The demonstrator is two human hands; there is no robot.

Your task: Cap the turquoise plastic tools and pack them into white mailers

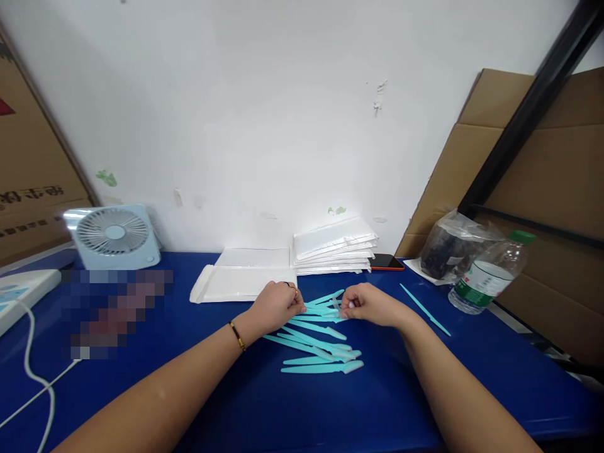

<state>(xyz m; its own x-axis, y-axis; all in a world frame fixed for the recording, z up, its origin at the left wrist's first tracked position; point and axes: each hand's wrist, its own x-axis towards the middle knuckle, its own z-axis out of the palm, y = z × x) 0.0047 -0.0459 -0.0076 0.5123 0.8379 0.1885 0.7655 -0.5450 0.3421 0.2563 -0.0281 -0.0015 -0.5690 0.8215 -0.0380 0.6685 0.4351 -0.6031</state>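
Slim turquoise eyebrow razors (317, 329) lie in a loose, overlapping pile on the blue table (302, 415). At the pile's far left side, my left hand (277, 307) is closed in a pinch on the handle end of one razor. My right hand (370, 304) is closed opposite it, thumb and finger pinching a small translucent cap (336, 304) by the razors' blade ends. Whether the cap sits on the razor in my left hand is hard to make out. One more razor (425, 308) lies apart, to the right of my right hand.
Behind my hands are a stack of white packets (335, 245) and an opened white packet (236, 283). A phone (387, 262), a bagged dark object (443, 251) and a bottle (488, 277) stand right. A small fan (114, 233) and white cable (29, 352) are left.
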